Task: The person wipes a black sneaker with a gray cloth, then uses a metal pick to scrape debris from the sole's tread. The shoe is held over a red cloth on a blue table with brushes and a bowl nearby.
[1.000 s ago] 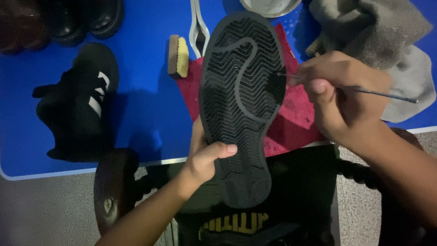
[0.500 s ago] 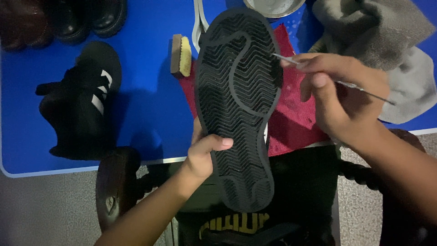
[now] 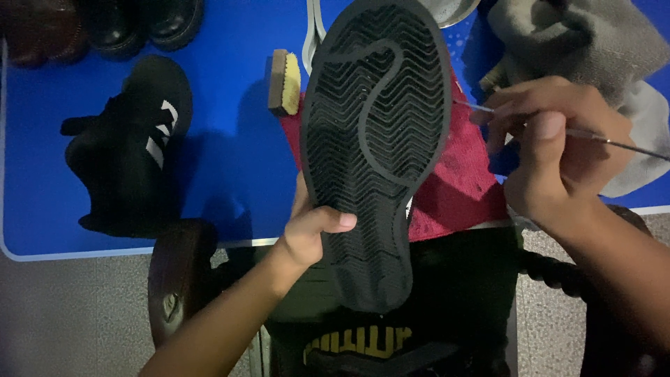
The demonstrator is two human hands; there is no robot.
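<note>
My left hand (image 3: 310, 234) grips a black shoe (image 3: 373, 139) at its lower left edge and holds it sole up, so the zigzag tread faces me. My right hand (image 3: 558, 150) pinches a thin metal pick (image 3: 614, 142) just to the right of the sole's edge. The pick's tip sits a little off the sole's rim, above a red cloth (image 3: 460, 185) that lies under the shoe on the blue table (image 3: 223, 146).
A second black shoe with white stripes (image 3: 129, 157) lies at the left. A small brush with yellow bristles (image 3: 285, 82), a metal bowl (image 3: 453, 8), a grey rag (image 3: 586, 49) and dark boots (image 3: 105, 24) sit further back. Dark wooden chair arms (image 3: 174, 279) flank my lap.
The pick's tip has come off the sole's right side and drawn back to the right with my right hand. The shoe has shifted slightly up and right.
</note>
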